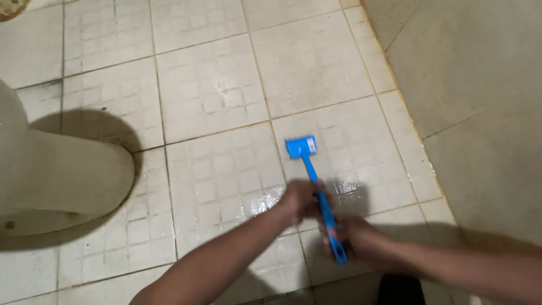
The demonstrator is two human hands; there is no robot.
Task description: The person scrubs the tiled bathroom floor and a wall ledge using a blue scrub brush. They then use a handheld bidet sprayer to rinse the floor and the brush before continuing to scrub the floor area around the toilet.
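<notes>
A blue scrub brush (301, 148) with a long blue handle rests head-down on the wet tiled floor (214, 90). My left hand (300, 200) grips the handle around its middle. My right hand (353, 237) is closed on the lower end of the handle, close to my body. Both forearms reach in from the bottom edge of the view.
The cream base of a toilet (62, 181) stands at the left, casting a shadow on the tiles. A tiled wall (474, 101) rises along the right side. The floor near the brush shines with water.
</notes>
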